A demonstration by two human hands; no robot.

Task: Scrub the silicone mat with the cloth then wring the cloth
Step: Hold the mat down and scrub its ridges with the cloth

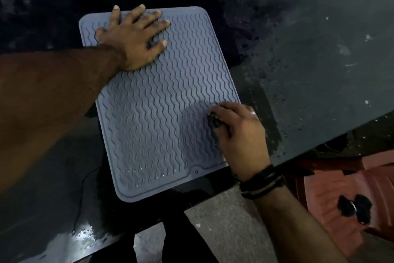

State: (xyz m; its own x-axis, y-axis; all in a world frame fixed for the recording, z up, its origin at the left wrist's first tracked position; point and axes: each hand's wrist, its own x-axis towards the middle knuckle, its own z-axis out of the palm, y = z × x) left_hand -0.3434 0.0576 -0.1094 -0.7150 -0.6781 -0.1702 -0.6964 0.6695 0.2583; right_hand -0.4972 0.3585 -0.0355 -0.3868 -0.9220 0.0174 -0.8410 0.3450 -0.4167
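Pressing left hand (134, 40) on mat (157, 100), right hand (238, 132) gripping cloth (214, 121) at edge

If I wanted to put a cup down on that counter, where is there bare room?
Bare room lies on the dark counter right of the grey mat, though it looks wet. The mat is taken: left hand pressing its far corner, right hand with a dark cloth at its right edge.

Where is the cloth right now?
In the head view, the dark cloth is bunched under the right hand's fingers, on the silicone mat near its right edge; the left hand rests flat at its far-left corner.
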